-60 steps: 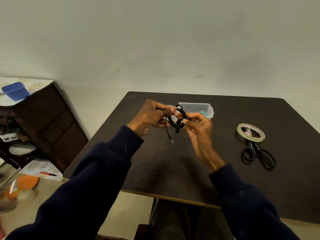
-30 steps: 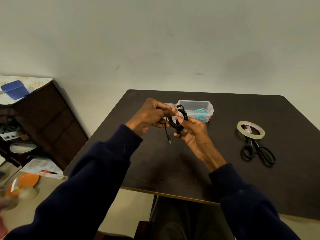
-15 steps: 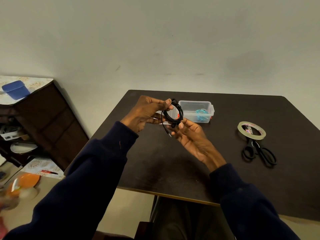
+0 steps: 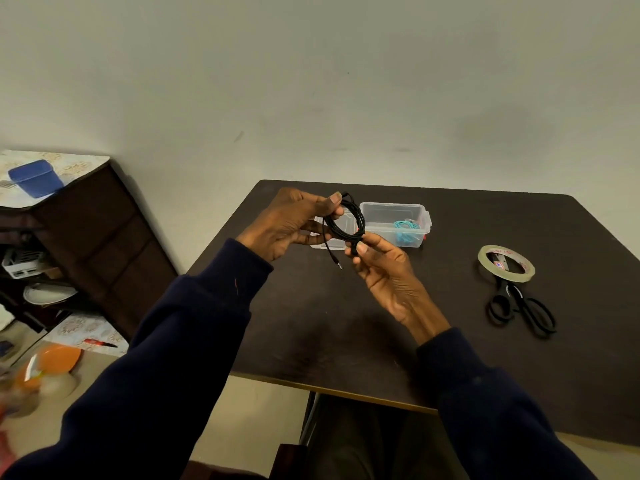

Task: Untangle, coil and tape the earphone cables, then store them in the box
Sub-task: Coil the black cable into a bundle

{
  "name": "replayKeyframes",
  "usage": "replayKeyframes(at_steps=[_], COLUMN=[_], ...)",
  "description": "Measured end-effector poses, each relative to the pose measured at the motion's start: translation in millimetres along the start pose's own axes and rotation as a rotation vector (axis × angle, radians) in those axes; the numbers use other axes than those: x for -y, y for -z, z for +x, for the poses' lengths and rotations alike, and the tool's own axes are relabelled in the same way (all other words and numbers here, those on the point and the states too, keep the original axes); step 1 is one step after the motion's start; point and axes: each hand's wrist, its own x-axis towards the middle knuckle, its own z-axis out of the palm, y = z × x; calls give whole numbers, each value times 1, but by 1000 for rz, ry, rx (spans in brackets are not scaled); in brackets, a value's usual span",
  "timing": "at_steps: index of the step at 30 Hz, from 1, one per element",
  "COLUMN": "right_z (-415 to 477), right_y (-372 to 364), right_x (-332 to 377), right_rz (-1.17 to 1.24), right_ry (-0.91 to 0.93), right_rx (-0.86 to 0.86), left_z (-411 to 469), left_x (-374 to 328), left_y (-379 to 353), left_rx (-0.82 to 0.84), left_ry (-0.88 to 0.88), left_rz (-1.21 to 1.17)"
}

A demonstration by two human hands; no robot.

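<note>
Above the dark table [image 4: 346,323], the left hand [image 4: 291,223] pinches the top of the coiled black earphone cable [image 4: 346,220] while the right hand [image 4: 384,268] pinches its bottom, near the clear box [image 4: 388,216].

We see dim, flat indoor light; soft shadow on table [image 4: 332,341]; we note blur far left of table, edges bowed.

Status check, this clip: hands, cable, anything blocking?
Left hand and right hand both pinch the black earphone coil above the table. Tape roll untouched beside scissors. Open box unobstructed.
</note>
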Motion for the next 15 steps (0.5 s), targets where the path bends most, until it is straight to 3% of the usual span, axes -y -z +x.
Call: replayKeyframes(at_steps=[6,15], right_z=[1,-2], right_y=[7,-6], right_x=[4,-5], right_rz=[-96,1], right_ry=[25,-192], right_rx=[-38,84], left_z=[-1,3], left_x=[1,-5], left_y=[5,0], left_rx=[19,-11], left_ry=[-5,-24], left_rz=[-4,12])
